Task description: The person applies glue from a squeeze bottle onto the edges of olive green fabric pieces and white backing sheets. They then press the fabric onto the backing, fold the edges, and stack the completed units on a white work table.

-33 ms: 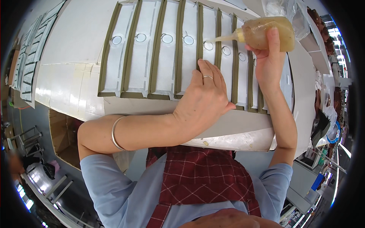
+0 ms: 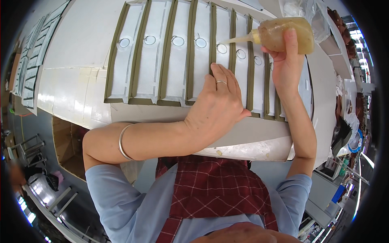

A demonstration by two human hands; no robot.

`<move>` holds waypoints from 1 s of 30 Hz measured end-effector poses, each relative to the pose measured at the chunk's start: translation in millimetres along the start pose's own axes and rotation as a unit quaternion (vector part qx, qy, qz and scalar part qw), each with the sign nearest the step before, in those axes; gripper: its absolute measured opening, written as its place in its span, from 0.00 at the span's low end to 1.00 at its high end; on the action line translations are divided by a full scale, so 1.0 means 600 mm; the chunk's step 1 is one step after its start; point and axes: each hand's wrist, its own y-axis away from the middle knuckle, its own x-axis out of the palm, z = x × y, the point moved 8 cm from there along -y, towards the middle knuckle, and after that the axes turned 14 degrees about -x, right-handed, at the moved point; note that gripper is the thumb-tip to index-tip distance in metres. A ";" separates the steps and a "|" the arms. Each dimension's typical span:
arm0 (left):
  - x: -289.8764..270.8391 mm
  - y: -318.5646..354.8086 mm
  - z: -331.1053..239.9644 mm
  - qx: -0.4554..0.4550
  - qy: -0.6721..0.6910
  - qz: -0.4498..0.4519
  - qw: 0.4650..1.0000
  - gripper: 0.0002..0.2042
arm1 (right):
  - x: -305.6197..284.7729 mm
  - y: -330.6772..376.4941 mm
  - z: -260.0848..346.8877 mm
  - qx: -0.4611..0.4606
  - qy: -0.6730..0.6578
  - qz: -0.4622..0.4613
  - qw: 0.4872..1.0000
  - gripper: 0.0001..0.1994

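Note:
My right hand (image 2: 285, 60) is wrapped round a squeeze bottle (image 2: 267, 35) of cloudy yellowish liquid. The bottle lies almost level, its thin nozzle pointing left. The nozzle tip is just above a circle outline (image 2: 221, 49) on a white strip with olive-green folded edges; whether it touches cannot be made out. Several such strips (image 2: 170, 73) lie side by side, each showing a similar circle. My left hand (image 2: 221, 97) rests palm down across the near half of the strips, fingers stretched forward and thumb out to the right, holding nothing. It hides parts of the strips beneath.
The strips lie on a pale worktable (image 2: 81, 77) with a taped, worn covering. More dark-edged pieces (image 2: 34, 60) are stacked at the far left. Clear plastic bags (image 2: 296, 10) stand beyond the bottle. Below the table's left side is an open cardboard box (image 2: 67, 141).
The bottle's nozzle tip has shifted very slightly to the right by the same circle. My left hand and the strips have stayed in place.

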 end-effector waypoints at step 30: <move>-0.004 0.007 0.011 -0.032 0.022 -0.020 0.999 0.38 | 0.073 -0.014 -0.021 0.003 -0.001 0.033 0.999 0.20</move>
